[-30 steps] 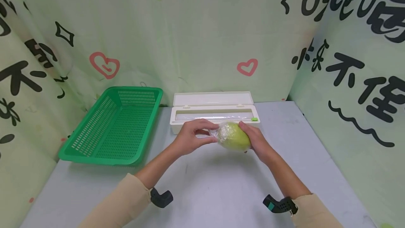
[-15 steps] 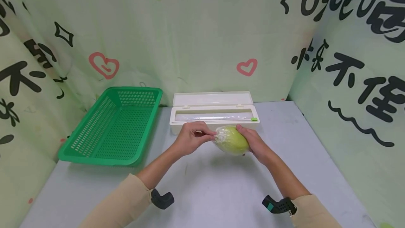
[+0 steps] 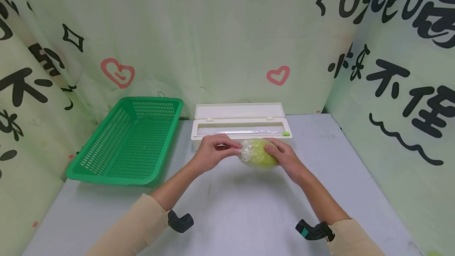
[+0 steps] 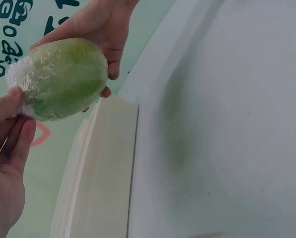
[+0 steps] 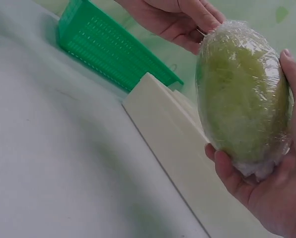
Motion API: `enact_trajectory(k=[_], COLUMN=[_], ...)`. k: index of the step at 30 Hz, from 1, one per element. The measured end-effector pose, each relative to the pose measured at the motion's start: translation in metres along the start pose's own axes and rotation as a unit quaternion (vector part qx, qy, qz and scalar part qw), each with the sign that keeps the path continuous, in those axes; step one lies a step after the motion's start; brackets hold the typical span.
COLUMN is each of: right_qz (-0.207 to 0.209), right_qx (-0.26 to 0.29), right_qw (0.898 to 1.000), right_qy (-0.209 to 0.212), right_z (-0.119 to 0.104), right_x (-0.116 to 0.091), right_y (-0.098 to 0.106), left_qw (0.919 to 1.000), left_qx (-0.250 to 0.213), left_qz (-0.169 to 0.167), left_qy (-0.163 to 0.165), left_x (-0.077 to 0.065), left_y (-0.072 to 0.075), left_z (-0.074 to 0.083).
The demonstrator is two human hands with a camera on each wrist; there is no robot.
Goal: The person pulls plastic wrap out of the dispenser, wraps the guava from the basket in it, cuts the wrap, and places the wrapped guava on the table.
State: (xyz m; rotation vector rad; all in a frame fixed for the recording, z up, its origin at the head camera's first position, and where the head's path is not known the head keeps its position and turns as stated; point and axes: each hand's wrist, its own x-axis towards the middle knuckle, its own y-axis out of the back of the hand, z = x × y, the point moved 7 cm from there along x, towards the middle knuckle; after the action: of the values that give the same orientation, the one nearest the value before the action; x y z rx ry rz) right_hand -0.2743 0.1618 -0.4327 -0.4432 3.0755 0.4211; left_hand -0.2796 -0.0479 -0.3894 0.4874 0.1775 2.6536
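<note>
A green oval fruit that looks like a mango [image 3: 262, 157] is held above the table, in front of the cling film box [image 3: 241, 128]. Clear cling film [image 5: 237, 34] covers it, bunched and crinkled at both ends. My right hand [image 3: 288, 160] grips the fruit's right end, fingers and thumb curled round it. At the opposite end, my left hand [image 3: 213, 154] pinches the gathered film between thumb and fingertips. In the left wrist view the mango [image 4: 71, 79] shows its side, with the right hand [image 4: 101, 27] behind it.
The white box stands at the back of the table [image 3: 234, 216], lid raised, with a film roll inside and a green slider [image 3: 286, 134] on its front edge. Left of it sits a green plastic basket [image 3: 117, 181]. Printed curtains [image 3: 220, 50] hang behind and at the sides.
My left fingers, parted around the film end a second ago, have closed together on it. The mango has turned and tipped a little in my right hand, whose thumb now lies across its near side.
</note>
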Motion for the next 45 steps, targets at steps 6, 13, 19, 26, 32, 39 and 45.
enact_trajectory(k=[6,13,19,26,32,39,45], right_qz=[-0.021,0.022,0.004,-0.114,-0.124,-0.034,-0.049], right_qx=[-0.005,-0.074,-0.061,0.028,0.004,-0.066,-0.090], right_qw=[0.999,0.993,0.994,0.993,0.992,0.993,0.991], right_qy=[0.033,0.088,0.087,-0.012,0.016,0.095,0.081], right_z=[-0.002,-0.010,-0.008,0.005,0.007,-0.002,-0.002], right_x=[-0.001,-0.002,-0.003,-0.004,-0.007,-0.006,-0.007], right_y=[-0.005,-0.007,-0.005,-0.010,-0.013,-0.009,-0.013], left_qw=[0.9975,0.9922,0.9924,0.9986,0.9967,0.9929,0.9927], left_qx=[0.017,0.036,0.033,0.015,0.065,0.087,0.053], left_qz=[0.038,0.074,0.074,0.019,0.028,0.042,0.049], left_qy=[0.057,0.094,0.093,0.047,0.040,0.069,0.097], left_x=[0.000,-0.002,-0.005,-0.005,-0.004,-0.002,-0.001], left_y=[0.005,0.009,0.010,0.001,0.002,0.005,0.006], left_z=[-0.004,-0.011,-0.009,0.002,0.007,-0.002,-0.004])
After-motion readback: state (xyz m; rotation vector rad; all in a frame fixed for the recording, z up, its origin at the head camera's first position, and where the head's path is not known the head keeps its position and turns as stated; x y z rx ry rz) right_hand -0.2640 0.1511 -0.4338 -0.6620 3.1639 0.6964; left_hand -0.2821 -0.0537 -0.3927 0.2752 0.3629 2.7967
